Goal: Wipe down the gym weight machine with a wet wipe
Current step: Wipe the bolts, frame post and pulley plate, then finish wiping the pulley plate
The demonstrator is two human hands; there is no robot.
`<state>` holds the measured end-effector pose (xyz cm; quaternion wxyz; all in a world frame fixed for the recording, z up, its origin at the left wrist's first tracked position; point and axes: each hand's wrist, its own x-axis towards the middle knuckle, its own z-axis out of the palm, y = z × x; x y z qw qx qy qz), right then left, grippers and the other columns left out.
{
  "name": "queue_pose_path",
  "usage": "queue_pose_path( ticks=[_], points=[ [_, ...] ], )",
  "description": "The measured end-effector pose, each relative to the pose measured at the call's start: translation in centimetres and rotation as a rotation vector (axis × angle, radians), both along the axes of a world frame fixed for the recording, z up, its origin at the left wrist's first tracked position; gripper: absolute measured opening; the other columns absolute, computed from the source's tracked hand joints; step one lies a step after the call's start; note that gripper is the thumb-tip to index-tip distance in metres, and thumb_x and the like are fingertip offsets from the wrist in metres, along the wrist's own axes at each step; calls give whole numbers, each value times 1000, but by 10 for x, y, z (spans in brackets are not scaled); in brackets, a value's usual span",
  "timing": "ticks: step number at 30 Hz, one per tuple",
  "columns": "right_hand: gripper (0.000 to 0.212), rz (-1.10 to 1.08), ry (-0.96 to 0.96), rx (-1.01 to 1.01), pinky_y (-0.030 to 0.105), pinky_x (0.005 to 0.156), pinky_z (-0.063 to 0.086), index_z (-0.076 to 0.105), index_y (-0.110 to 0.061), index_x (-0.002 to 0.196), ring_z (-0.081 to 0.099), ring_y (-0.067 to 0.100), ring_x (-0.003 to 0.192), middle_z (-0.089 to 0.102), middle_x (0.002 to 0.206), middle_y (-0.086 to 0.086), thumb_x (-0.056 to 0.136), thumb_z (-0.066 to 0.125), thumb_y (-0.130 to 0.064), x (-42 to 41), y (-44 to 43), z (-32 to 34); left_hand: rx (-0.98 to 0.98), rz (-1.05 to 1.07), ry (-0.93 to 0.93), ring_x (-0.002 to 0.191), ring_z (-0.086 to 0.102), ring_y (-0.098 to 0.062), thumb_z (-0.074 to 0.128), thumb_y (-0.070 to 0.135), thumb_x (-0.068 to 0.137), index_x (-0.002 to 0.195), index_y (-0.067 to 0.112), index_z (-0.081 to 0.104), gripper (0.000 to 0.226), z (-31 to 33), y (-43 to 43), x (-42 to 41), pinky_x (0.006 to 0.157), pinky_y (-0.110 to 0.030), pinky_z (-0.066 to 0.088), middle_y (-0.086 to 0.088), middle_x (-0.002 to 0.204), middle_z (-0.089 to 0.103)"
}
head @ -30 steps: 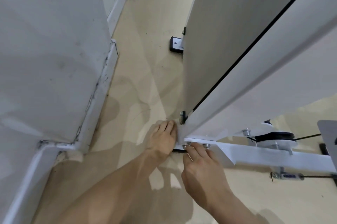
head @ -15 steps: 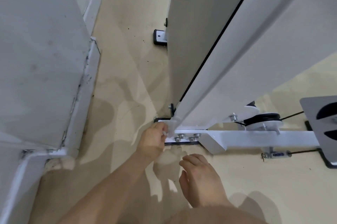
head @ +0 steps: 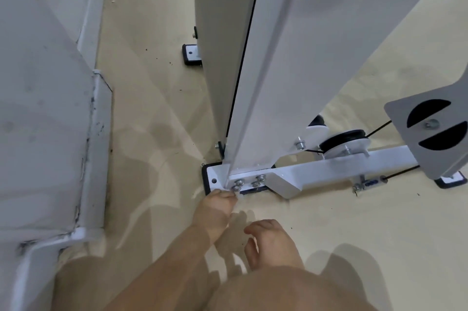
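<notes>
moved: left hand (head: 216, 209) off the machine post (head: 278, 83), now at base bolts (head: 239, 181)
left fingers (head: 222, 194): curled, hold unclear
right hand (head: 272, 241): fingers loosely curled, holding nothing, over floor (head: 354, 222)

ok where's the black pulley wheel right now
In the head view, the black pulley wheel sits low on the right, on the machine's white base beam, between the bolts and the grey plate.
</notes>
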<state>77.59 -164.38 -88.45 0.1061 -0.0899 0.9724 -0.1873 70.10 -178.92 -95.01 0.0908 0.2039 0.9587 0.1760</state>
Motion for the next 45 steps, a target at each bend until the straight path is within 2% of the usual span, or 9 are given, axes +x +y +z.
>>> queue_pose_path(
  ticks=[4,7,10,15,19,23,32,39,45],
  points=[
    [18,-115,-60,-4,19,65,49,72,-22,72,66,16,79,70,74,-8,62,57,-20,-1,3,-2,65,81,67,60,64,-19,49,11,64,69,26,76,31,-17,-34,11,54,-18,50,10,79,74],
    [32,-199,-179,-29,24,88,44,72,-21,107,56,17,110,70,109,-4,84,49,-22,-2,-2,9,32,185,0,61,61,-22,63,-2,52,67,21,75,30,-12,-37,13,52,-21,50,6,73,72],
    [34,-375,-264,-156,22,92,40,69,-21,118,56,15,116,68,119,-5,88,53,-18,-3,2,15,66,252,-78,78,61,-28,75,-9,64,81,10,74,25,-2,-16,17,66,-21,47,-3,87,68],
    [26,-667,-335,-433,16,71,43,72,-25,80,64,13,86,69,81,-14,85,54,-7,0,-1,24,141,188,-279,112,58,-20,53,13,95,111,9,71,25,16,15,12,97,-26,42,-4,117,65],
    [33,-768,-437,-861,30,87,50,63,-31,108,61,9,97,63,107,-15,90,53,-5,-29,-3,49,840,627,-542,65,60,-1,68,1,87,77,13,70,17,54,8,14,69,-25,48,13,67,67],
    [24,-618,-790,-1098,27,79,53,67,-26,115,65,10,100,70,108,-7,96,59,-13,-54,-12,90,1334,850,-891,65,58,-9,57,-8,92,87,6,69,19,111,-12,32,65,-21,46,0,73,66],
    [16,-642,-624,-907,17,47,46,58,-13,85,55,12,50,64,73,8,86,72,-4,-21,-59,188,1595,1258,-834,55,55,-9,75,12,74,88,10,74,14,241,-39,109,49,-12,50,-7,81,68],
    [18,-392,-1033,-1006,31,96,53,72,2,101,69,24,105,74,104,15,94,57,-4,39,-54,297,1611,1405,-653,81,67,-18,65,-15,79,104,5,66,31,343,-27,180,80,-24,57,-15,98,67],
    [21,-326,-1049,-917,16,69,50,72,-5,109,61,12,78,71,89,6,90,64,-4,78,-43,383,1449,1572,-502,83,66,-23,72,21,87,104,12,74,19,419,1,233,72,-26,52,-9,97,75]
  ],
)
